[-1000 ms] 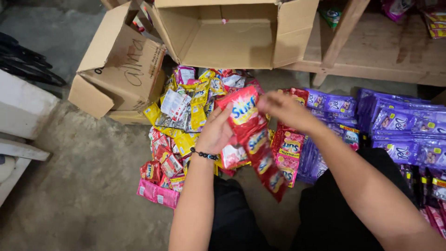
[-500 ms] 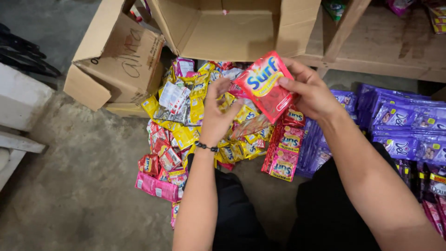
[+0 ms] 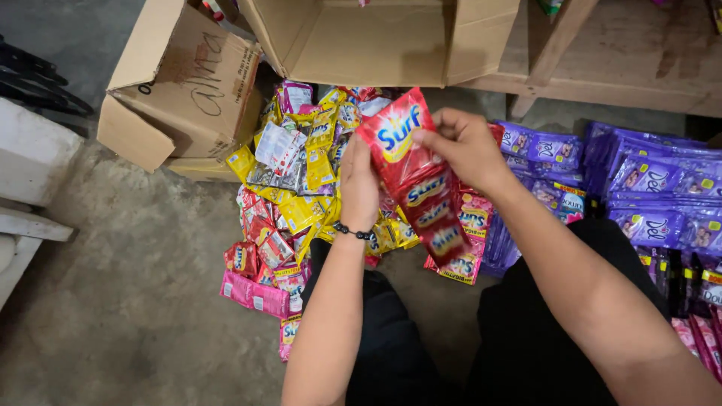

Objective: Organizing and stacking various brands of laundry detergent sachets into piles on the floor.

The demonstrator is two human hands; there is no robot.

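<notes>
**Red sachet strip held up over the pile**

While both hands hold it above the heap, the red plastic strip of joined detergent sachets (image 3: 421,188) hangs from its top packet down toward the lap, about 4 packets showing. The right hand (image 3: 466,146) pinches the top packet's right edge between thumb and fingers, closed tight on the foil. The left hand (image 3: 359,188) sits behind the strip's left side, fingers curled; whether they grip or only steady it I cannot tell. A judgement: keeping the pinch on the sealed edge, not the filled belly, should keep the strip flat and untwisted.

Below lies the loose pile of yellow, red and pink sachets (image 3: 301,195). Far left stands an open brown cardboard box (image 3: 180,98); right lie purple sachet strips (image 3: 647,180). Bare concrete floor (image 3: 128,301) lies near left, the widest free room.
</notes>
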